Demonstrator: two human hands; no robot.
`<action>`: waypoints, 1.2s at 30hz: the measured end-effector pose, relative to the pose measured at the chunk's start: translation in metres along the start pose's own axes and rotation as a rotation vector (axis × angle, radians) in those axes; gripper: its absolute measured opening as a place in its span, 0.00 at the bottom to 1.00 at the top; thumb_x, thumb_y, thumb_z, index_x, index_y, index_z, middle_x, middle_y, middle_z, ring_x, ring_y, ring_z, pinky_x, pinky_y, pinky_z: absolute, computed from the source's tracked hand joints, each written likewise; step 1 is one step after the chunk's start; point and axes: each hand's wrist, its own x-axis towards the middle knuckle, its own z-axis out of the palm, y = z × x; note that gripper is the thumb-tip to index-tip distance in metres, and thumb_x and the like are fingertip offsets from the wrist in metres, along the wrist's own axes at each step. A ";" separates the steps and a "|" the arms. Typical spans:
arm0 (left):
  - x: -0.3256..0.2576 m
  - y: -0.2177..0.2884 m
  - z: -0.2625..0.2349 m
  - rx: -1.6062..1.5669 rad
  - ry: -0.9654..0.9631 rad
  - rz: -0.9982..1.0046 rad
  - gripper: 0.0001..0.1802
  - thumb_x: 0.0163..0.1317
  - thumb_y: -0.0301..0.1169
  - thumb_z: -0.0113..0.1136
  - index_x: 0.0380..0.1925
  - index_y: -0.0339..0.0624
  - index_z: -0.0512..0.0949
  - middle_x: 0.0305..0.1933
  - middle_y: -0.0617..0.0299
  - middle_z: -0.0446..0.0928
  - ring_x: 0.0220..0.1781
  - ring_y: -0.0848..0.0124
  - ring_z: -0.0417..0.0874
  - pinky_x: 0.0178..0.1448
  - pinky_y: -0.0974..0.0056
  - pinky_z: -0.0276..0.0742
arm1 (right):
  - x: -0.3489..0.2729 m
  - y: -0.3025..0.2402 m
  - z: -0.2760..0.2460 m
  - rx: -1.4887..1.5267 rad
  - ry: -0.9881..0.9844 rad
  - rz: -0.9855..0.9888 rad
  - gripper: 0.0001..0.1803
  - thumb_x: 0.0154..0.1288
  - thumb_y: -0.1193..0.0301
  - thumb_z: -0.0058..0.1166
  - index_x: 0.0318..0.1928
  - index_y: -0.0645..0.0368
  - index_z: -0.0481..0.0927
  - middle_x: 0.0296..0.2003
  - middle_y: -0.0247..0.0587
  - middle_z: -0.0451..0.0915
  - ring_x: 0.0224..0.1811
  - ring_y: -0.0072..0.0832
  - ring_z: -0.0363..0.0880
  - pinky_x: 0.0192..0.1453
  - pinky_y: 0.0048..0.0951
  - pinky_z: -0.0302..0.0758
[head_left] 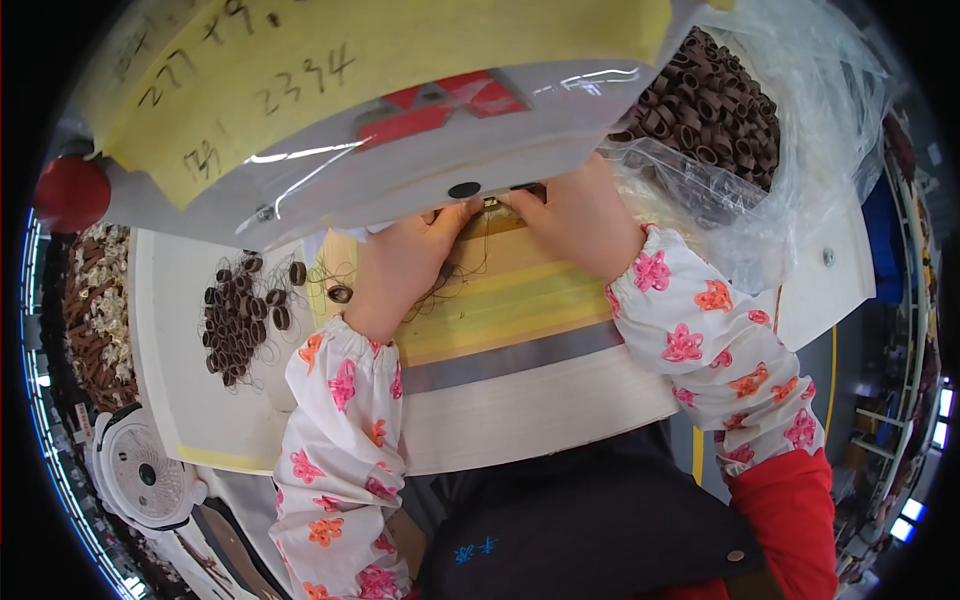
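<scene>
My left hand (408, 262) and my right hand (582, 222) meet under the front of a grey sewing machine (400, 150). Thumbs and fingertips are drawn in close together there. The small piece between them is mostly covered by my fingers and the machine, so its kind does not show. Dark thread (440, 290) trails from beneath my left hand over the yellow-taped work surface (520, 310). A single brown loop (340, 294) lies just left of my left wrist, with loose thread around it.
Several brown loops (232, 325) form a pile on the white table's left side. A clear plastic bag (800, 190) at the far right holds many more brown loops (715, 105). Yellow paper (400, 50) covers the machine's top. A white fan (145, 470) stands beyond the table's left edge.
</scene>
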 end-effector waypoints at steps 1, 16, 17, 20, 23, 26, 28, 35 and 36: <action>0.000 0.001 0.000 -0.017 0.002 -0.005 0.24 0.55 0.54 0.55 0.30 0.43 0.80 0.14 0.65 0.69 0.17 0.76 0.67 0.25 0.68 0.63 | 0.000 0.000 0.000 0.016 -0.002 0.005 0.03 0.48 0.79 0.53 0.25 0.64 0.73 0.19 0.50 0.75 0.24 0.45 0.75 0.29 0.38 0.71; -0.004 0.011 -0.002 0.003 -0.031 -0.084 0.21 0.54 0.49 0.60 0.28 0.39 0.80 0.16 0.70 0.73 0.19 0.83 0.68 0.26 0.73 0.64 | -0.005 -0.001 -0.005 -0.019 -0.043 0.065 0.03 0.46 0.79 0.53 0.23 0.64 0.73 0.20 0.48 0.75 0.25 0.44 0.75 0.29 0.37 0.71; -0.004 0.011 -0.002 0.016 -0.027 -0.062 0.21 0.54 0.48 0.60 0.27 0.39 0.79 0.16 0.70 0.72 0.19 0.83 0.67 0.26 0.73 0.64 | -0.005 0.000 -0.005 -0.009 -0.037 0.068 0.03 0.46 0.79 0.54 0.23 0.64 0.73 0.20 0.48 0.75 0.24 0.44 0.75 0.29 0.37 0.71; -0.004 0.015 -0.001 -0.006 -0.033 -0.148 0.19 0.54 0.45 0.60 0.25 0.37 0.78 0.15 0.70 0.71 0.19 0.83 0.67 0.25 0.73 0.63 | -0.004 0.000 -0.006 0.000 -0.025 0.072 0.04 0.46 0.78 0.55 0.24 0.65 0.74 0.19 0.48 0.76 0.23 0.41 0.76 0.28 0.34 0.71; -0.005 0.014 0.000 -0.033 -0.038 -0.197 0.17 0.55 0.40 0.60 0.24 0.35 0.76 0.15 0.69 0.70 0.18 0.82 0.66 0.24 0.73 0.62 | -0.003 0.001 -0.007 -0.023 -0.025 0.065 0.07 0.47 0.75 0.59 0.26 0.67 0.78 0.19 0.47 0.77 0.21 0.36 0.77 0.27 0.30 0.72; -0.013 0.020 -0.003 -0.093 0.012 -0.071 0.13 0.54 0.35 0.61 0.25 0.34 0.76 0.15 0.68 0.69 0.18 0.82 0.65 0.23 0.72 0.62 | -0.004 0.002 -0.006 -0.025 -0.029 0.062 0.07 0.47 0.75 0.58 0.26 0.67 0.78 0.20 0.47 0.77 0.21 0.36 0.77 0.27 0.30 0.72; -0.016 0.019 -0.002 -0.067 0.040 0.011 0.14 0.54 0.35 0.60 0.25 0.32 0.76 0.13 0.66 0.68 0.15 0.81 0.64 0.21 0.72 0.61 | -0.004 0.004 -0.005 -0.011 -0.035 0.070 0.07 0.48 0.75 0.58 0.27 0.67 0.78 0.20 0.46 0.77 0.21 0.35 0.77 0.27 0.30 0.72; -0.013 0.016 0.004 0.011 0.063 -0.061 0.13 0.52 0.34 0.63 0.20 0.33 0.75 0.10 0.71 0.61 0.15 0.81 0.58 0.20 0.72 0.57 | -0.006 0.001 -0.003 0.068 -0.032 0.088 0.05 0.47 0.79 0.56 0.26 0.65 0.73 0.22 0.48 0.75 0.26 0.42 0.76 0.30 0.35 0.72; -0.012 0.016 0.005 0.017 0.065 -0.073 0.14 0.52 0.34 0.63 0.19 0.33 0.75 0.10 0.72 0.60 0.15 0.82 0.57 0.20 0.72 0.56 | -0.006 0.000 -0.005 0.069 -0.042 0.094 0.05 0.47 0.79 0.56 0.27 0.65 0.74 0.22 0.48 0.76 0.26 0.42 0.76 0.30 0.35 0.72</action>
